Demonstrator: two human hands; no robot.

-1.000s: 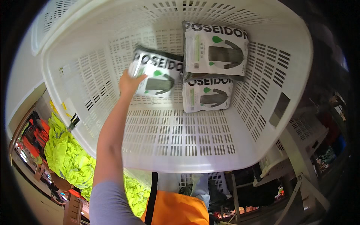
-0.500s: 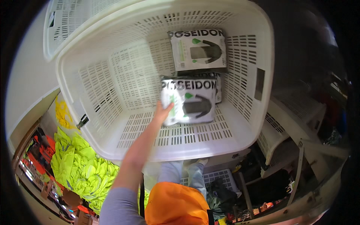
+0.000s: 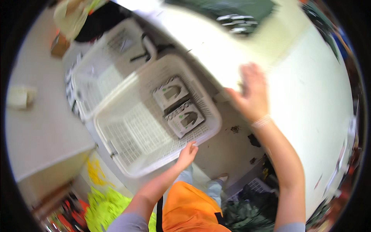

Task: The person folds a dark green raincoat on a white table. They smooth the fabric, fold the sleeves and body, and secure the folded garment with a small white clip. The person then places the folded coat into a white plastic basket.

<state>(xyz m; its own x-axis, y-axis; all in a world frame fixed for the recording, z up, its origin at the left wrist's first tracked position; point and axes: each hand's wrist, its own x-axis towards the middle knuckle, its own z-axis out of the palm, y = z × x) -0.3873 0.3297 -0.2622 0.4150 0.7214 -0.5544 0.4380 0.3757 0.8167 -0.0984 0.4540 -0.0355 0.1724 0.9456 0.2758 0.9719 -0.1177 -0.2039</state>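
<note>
Two packages, a far one [image 3: 170,93] and a near one [image 3: 185,119], lie at the right side of a white slotted plastic basket [image 3: 156,170]. Both are white and black flat packs with a dark long-sleeved garment pictured on them. My left hand [image 3: 188,154] is at the basket's near rim, empty, its fingers loosely bent; whether it touches the rim I cannot tell. Over the white tabletop [image 3: 309,116] to the right, my right hand [image 3: 253,94] is stretched out with fingers apart, blurred by motion and holding nothing.
Another white basket [image 3: 101,75] stands beyond at the left. Dark green material [image 3: 239,13] is on the far part of the tabletop. Bright yellow clothing [image 3: 102,208] is piled at lower left, and dark bundles [image 3: 247,207] lie by my feet.
My left hand has let go of the near package and drawn back to the rim. My right hand has come into view over the table. The view has turned right, toward the tabletop.
</note>
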